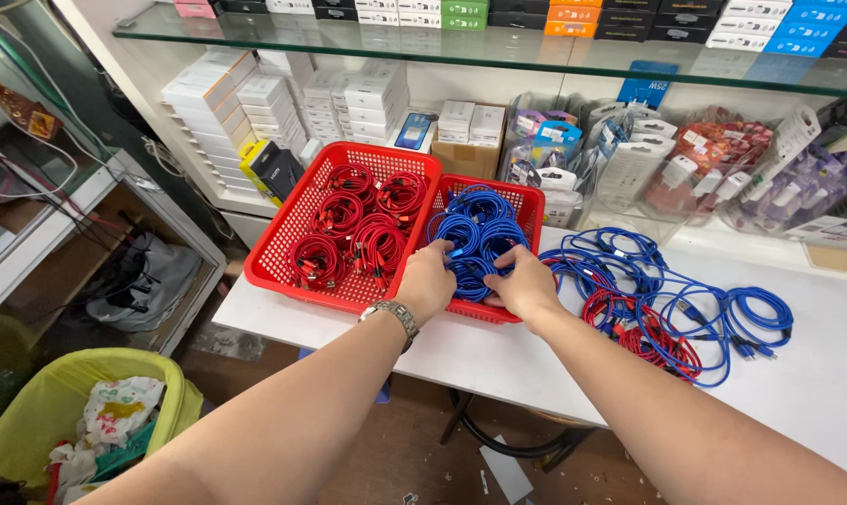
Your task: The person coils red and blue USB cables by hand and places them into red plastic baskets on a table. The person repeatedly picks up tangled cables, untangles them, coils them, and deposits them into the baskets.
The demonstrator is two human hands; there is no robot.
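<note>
Blue coiled cables point(475, 238) fill the smaller red basket point(532, 201) under both my hands, and I am pressing into the front of that pile. My left hand point(426, 281) curls its fingers down over one coil at the near left corner of the basket, gripping it; a metal watch point(393, 315) sits on that wrist. My right hand point(526, 283) lies just beside it, fingers bent onto the same heap of blue coils, closed loosely on them. Left of my left hand, touching the small basket, stands a larger red basket point(293, 220) holding red coiled cables point(363, 220). Right of my right hand, loose blue cables point(685, 299) sprawl over the white counter point(816, 393), tangled with a few loose red cables point(648, 341). Beyond my hands, white boxes point(283, 103) and bagged accessories point(704, 159) line the shelf. Down to my left sits a yellow-green bin point(40, 411).
</note>
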